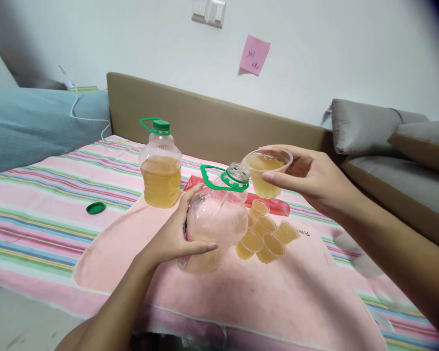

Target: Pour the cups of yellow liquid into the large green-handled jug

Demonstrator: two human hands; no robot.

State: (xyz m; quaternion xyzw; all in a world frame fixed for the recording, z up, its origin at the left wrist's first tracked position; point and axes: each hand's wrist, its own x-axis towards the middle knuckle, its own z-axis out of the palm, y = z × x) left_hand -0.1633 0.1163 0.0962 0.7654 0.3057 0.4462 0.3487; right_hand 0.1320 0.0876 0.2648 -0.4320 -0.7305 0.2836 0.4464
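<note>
**Plastic cup tipped at bottle mouth**

Plastic cup [268, 171] of amber liquid, pinched at its rim and wall by right hand [314, 178]; cup tilted left, lip touching the open mouth of the bottle [215, 219]; bottle's long axis leans up and right toward the cup; left hand [175, 234] wrapped round bottle's left side, fingers curled, thumb pressed across the front; bottle stands mid-towel [278, 292], cup held above it, just right of the neck; right hand nearer the cup, left nearer the bottle body; small filled cups [265, 236] clustered just right of bottle; second bottle [160, 165], capped, toward towel's far left corner; loose green cap [95, 208] beyond the left edge, on striped sheet [29, 204].
</note>
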